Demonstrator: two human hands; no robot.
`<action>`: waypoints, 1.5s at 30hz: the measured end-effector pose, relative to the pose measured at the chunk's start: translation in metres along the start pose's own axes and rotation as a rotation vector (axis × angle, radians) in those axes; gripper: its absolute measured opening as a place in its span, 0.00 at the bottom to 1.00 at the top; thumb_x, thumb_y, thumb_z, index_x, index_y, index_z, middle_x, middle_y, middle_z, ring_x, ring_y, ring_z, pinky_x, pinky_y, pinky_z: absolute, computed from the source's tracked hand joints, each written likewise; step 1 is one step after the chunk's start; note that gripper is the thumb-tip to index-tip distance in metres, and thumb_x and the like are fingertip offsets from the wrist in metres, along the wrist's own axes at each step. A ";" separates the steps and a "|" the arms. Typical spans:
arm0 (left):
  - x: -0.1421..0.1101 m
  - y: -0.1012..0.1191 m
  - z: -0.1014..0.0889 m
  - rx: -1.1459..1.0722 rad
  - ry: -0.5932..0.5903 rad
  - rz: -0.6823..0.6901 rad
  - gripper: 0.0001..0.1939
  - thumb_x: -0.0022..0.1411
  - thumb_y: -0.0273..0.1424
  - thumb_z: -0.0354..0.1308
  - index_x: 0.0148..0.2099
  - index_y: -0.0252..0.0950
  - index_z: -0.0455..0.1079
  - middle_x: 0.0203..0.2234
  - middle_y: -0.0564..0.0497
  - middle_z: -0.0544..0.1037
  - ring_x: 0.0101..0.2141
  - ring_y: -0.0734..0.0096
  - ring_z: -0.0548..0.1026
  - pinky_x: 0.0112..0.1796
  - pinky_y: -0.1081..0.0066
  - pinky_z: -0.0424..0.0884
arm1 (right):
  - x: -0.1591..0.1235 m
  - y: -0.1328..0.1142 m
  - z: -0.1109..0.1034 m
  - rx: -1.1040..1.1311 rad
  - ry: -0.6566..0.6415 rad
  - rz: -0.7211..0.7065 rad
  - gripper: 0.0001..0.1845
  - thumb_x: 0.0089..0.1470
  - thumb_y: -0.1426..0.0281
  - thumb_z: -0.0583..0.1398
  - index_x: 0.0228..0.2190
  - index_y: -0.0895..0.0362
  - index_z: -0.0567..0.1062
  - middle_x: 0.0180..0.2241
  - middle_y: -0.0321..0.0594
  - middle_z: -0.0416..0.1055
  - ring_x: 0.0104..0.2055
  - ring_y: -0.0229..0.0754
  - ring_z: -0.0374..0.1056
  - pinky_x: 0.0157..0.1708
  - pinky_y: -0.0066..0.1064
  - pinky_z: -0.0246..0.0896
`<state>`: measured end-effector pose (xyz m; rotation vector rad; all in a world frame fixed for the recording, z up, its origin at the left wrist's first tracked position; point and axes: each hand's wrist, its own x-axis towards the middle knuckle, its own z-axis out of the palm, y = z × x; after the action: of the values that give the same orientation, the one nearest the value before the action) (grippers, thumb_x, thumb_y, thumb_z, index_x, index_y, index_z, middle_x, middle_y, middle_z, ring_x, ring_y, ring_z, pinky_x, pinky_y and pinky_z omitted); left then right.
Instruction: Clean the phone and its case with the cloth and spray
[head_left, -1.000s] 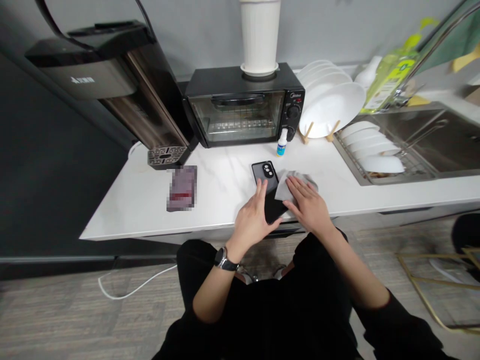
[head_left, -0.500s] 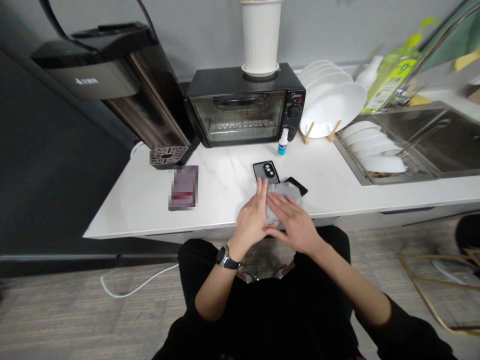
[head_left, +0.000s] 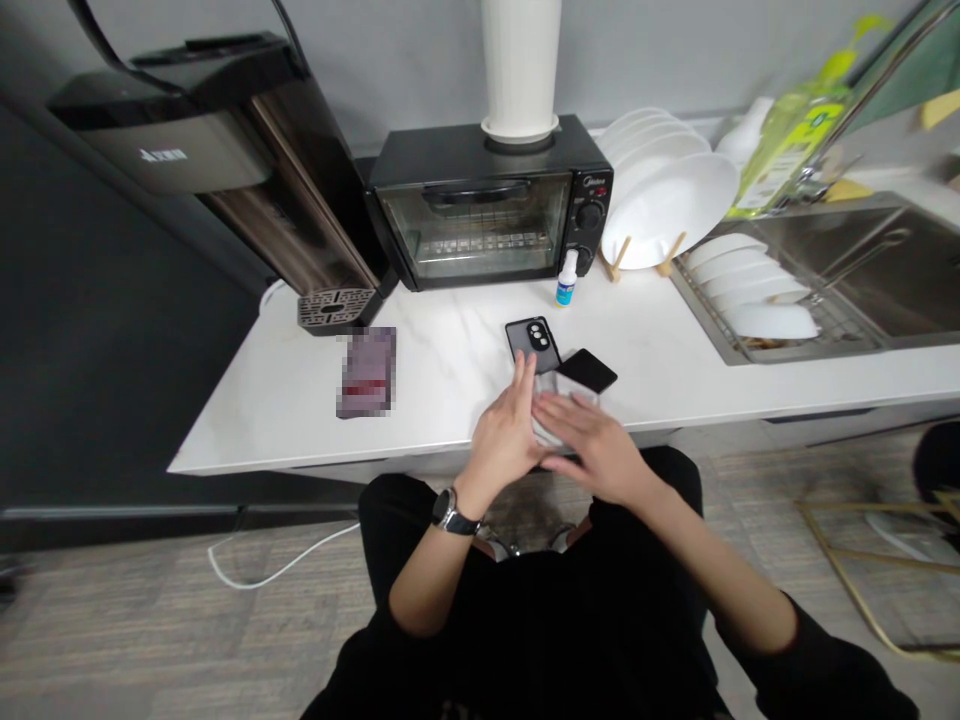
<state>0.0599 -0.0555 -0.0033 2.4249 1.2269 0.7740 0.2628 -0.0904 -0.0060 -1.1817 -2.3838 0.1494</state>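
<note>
On the white marble counter lies a dark grey phone with a round dual camera, its lower part hidden behind my left hand. A glossy black slab, probably a second phone or screen, lies just to its right, partly covered by a grey cloth. The cloth is bunched between my two hands. My right hand presses on it from the right. A watch sits on my left wrist.
A black toaster oven stands behind, with a small blue-labelled bottle in front of it. A blurred packet lies on the left. White plates in a rack and a steel sink are on the right. The counter's front edge runs just beyond my hands.
The black slab no longer lies under my hands and now shows to the upper right. The cloth has moved between my hands, which have come closer together.
</note>
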 end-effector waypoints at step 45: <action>-0.001 -0.002 0.001 0.006 -0.016 0.016 0.63 0.64 0.32 0.67 0.80 0.40 0.20 0.78 0.34 0.39 0.73 0.48 0.60 0.63 0.53 0.74 | 0.003 -0.013 0.007 0.041 -0.014 -0.026 0.39 0.71 0.51 0.55 0.72 0.60 0.60 0.71 0.52 0.64 0.75 0.54 0.58 0.73 0.57 0.56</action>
<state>0.0588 -0.0552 -0.0050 2.4434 1.2074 0.7546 0.2489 -0.0956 -0.0075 -1.1341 -2.3956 0.1974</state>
